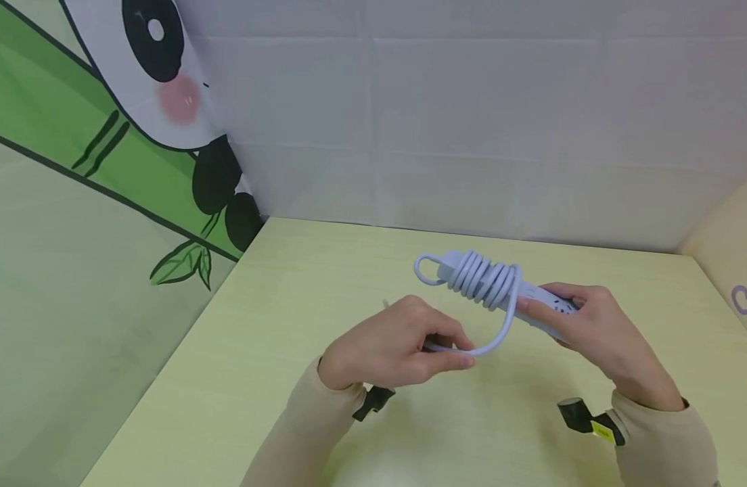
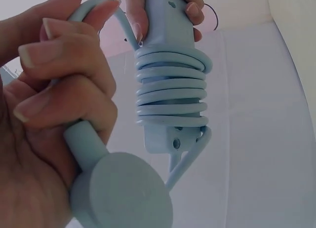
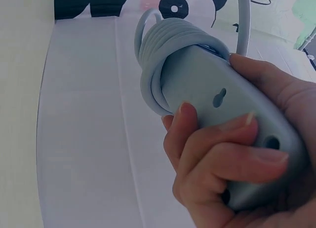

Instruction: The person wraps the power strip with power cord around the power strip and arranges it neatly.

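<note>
A white power strip (image 1: 534, 301) is held up over the table, tilted, with its cord (image 1: 480, 279) wound in several turns around its far end. My right hand (image 1: 593, 328) grips the other end, thumb on the socket face and fingers curled round the back, as the right wrist view shows. The loose end of the cord runs down from the coils to my left hand (image 1: 404, 345), which pinches it between thumb and fingers. In the left wrist view the round plug (image 2: 131, 193) hangs below the curled fingers of that hand, its prongs hidden.
The pale yellow table (image 1: 252, 325) lies beneath both hands. A grey-white cloth wall (image 1: 471, 122) rises along its back edge, and a panda-and-bamboo print (image 1: 166, 74) covers the left side. Small black wrist cameras (image 1: 574, 414) sit by both cuffs.
</note>
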Demonstrator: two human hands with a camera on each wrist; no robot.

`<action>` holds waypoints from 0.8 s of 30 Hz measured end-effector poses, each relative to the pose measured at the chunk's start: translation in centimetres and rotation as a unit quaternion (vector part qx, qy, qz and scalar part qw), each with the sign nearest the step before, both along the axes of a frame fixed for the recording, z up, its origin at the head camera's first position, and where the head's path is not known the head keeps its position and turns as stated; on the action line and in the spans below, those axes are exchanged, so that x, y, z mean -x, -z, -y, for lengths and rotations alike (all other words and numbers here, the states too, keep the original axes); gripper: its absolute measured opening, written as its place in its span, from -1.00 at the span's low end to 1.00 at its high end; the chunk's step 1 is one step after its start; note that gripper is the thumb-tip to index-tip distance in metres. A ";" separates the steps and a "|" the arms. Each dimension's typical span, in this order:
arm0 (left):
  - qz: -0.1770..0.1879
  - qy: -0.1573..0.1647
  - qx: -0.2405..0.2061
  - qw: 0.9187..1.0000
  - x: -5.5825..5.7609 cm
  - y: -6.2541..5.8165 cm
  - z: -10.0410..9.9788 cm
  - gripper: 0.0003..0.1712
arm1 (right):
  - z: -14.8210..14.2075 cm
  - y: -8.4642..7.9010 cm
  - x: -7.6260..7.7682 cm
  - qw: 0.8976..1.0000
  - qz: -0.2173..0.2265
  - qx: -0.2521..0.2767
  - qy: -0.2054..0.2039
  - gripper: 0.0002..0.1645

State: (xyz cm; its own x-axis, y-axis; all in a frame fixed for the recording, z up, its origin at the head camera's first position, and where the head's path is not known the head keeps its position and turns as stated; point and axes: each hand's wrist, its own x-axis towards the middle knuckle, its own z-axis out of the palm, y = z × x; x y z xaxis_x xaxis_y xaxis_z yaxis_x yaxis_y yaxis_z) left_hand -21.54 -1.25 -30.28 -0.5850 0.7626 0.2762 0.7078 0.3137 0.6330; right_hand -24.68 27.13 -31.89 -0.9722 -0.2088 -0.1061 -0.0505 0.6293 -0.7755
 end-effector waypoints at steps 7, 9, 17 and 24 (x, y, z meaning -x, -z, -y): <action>0.005 0.012 0.056 0.998 0.8 0.6 -0.4 -0.69 | -0.5 -0.1 -0.1 1.000 0.004 0.014 0.000 -0.33; 0.014 0.016 0.071 0.997 1.1 0.9 -0.5 -0.64 | -0.6 -0.1 -0.2 1.000 0.004 0.016 0.000 -0.33; 0.054 0.023 0.087 0.994 2.2 2.1 -1.0 -0.63 | -0.7 -0.1 0.1 1.000 -0.002 0.023 -0.010 -0.34; 0.122 0.026 0.096 0.988 3.3 2.9 -1.3 -0.66 | -0.6 0.1 0.5 0.999 0.013 0.027 -0.025 -0.32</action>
State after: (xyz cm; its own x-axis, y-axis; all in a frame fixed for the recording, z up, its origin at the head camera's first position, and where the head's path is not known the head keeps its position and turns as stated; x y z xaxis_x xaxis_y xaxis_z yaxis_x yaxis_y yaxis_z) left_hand -24.82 0.03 -33.17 -0.5757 0.8174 -0.0209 0.5593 0.4123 0.7191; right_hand -25.18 27.76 -32.04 -0.9575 -0.2628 -0.1186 -0.0596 0.5830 -0.8103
